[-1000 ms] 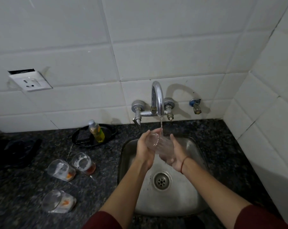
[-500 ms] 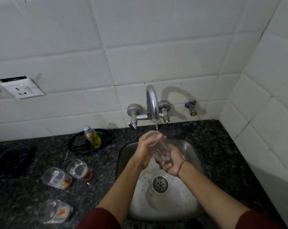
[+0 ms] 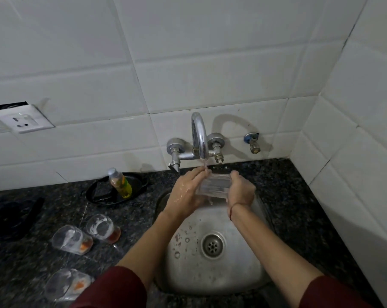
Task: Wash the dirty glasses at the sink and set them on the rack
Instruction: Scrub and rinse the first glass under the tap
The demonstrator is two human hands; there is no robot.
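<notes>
Clear glass (image 3: 214, 186) under the tap (image 3: 199, 134) — right hand (image 3: 240, 192) grips it; left hand (image 3: 184, 193) seemingly too.

A single head-worn wide-angle camera looks steeply down from close above the square stainless steel sink (image 3: 183, 276), facing the white tiled wall (image 3: 188, 63) behind the dark speckled worktop (image 3: 290, 196).

We face a tiled kitchen corner above a dark stone counter.

Large glossy white rectangular tiles cover the back wall (image 3: 210, 63) and meet a white-tiled side wall (image 3: 365, 130) in a corner at our right. A white plastic wall socket (image 3: 21, 120) sits tilted at the back wall's left edge, with a dark gap above it. A small brass valve with a blue collar (image 3: 252, 143) juts out near the corner. The black speckled granite countertop (image 3: 299, 185) runs to both walls. The light is dim and cool.
</notes>
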